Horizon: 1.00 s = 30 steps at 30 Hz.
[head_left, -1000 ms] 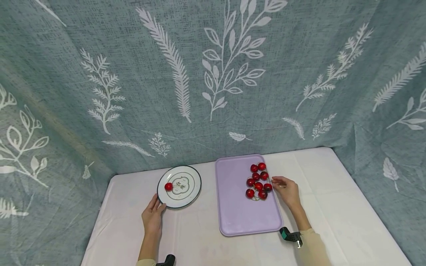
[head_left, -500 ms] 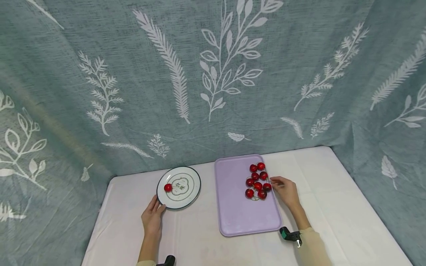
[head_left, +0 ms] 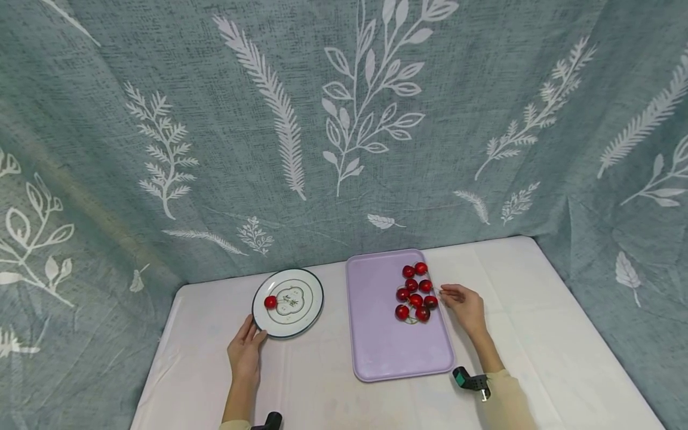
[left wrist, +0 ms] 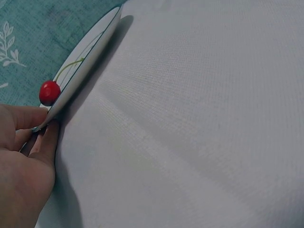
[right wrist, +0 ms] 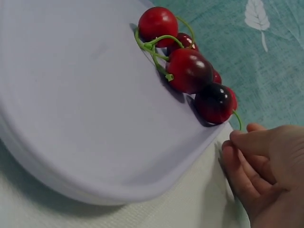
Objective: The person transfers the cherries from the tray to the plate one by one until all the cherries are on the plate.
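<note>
My left hand grips the near-left rim of a white plate with a dark edge. In the left wrist view, the fingers hold the plate's rim from both sides, and one red cherry with a green stem lies on the plate. My right hand is at the right edge of a lilac tray. Its thumb and fingertips pinch the end of a green cherry stem. Several dark red cherries with stems lie clustered on the tray's right side.
A white cloth covers the table under plate and tray. Behind and at both sides hangs a blue-green curtain with white leaf prints. The tray's raised rim lies beside the right hand.
The right hand has drawn slightly to the right, away from the tray's edge, over the last half second. The left hand, plate and cherries stay nearly still.
</note>
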{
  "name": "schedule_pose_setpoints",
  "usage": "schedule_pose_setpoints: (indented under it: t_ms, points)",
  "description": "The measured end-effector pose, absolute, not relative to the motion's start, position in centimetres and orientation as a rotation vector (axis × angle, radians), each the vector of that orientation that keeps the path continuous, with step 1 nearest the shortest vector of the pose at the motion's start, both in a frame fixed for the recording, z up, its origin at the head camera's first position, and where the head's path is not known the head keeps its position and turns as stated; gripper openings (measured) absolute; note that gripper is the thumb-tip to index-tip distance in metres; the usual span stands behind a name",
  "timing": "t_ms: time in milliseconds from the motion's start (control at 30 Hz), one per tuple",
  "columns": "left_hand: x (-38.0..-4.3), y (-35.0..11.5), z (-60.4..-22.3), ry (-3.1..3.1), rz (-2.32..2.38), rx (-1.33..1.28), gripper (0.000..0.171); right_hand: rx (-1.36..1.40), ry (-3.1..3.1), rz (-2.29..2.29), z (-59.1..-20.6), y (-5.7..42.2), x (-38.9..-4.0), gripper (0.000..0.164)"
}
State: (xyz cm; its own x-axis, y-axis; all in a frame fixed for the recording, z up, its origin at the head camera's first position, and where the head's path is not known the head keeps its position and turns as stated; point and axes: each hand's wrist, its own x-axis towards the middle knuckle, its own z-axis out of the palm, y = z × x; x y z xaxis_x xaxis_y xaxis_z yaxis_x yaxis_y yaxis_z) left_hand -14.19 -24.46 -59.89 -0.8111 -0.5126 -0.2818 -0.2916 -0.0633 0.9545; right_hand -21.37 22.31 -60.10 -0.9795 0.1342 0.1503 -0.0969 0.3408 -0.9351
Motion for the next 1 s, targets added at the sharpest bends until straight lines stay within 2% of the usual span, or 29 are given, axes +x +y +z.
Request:
schedule_pose_setpoints:
  t_ms: [533,1000]
  points:
    - [-14.9,-24.8,-59.8,-2.023,-2.003,0.856,0.066,-0.263,-2.292,1.986,-58.1,22.3,-21.8,0.026]
    - [-15.4,-24.9,-59.7,-2.022,-2.021,0.841,0.066,-0.281,-2.249,2.013,-58.1,21.8,-21.9,0.025]
